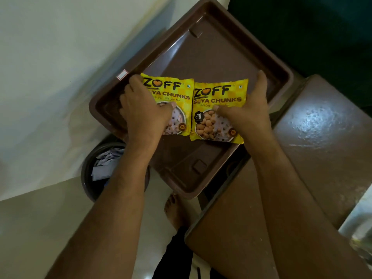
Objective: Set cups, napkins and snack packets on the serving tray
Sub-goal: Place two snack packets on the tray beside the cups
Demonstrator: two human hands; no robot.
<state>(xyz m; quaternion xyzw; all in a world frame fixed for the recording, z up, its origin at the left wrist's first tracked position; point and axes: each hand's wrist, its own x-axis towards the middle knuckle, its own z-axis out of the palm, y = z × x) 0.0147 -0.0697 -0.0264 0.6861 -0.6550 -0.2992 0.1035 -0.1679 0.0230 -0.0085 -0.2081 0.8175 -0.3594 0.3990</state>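
At lower left of the frame a dark round bin [90,178] on the floor holds crumpled pale paper [106,164]. Above it, in the centre, a brown serving tray [201,47] sits tilted across the brown bench [322,137], bare but for what the hands hold over it. The left hand [143,113] grips the left soya chunks packet [173,93], thumb across its front. Edge to edge beside it, the right soya chunks packet [217,109] is pinched by the right hand [251,111]. Both yellow packets lie just over the tray's middle.
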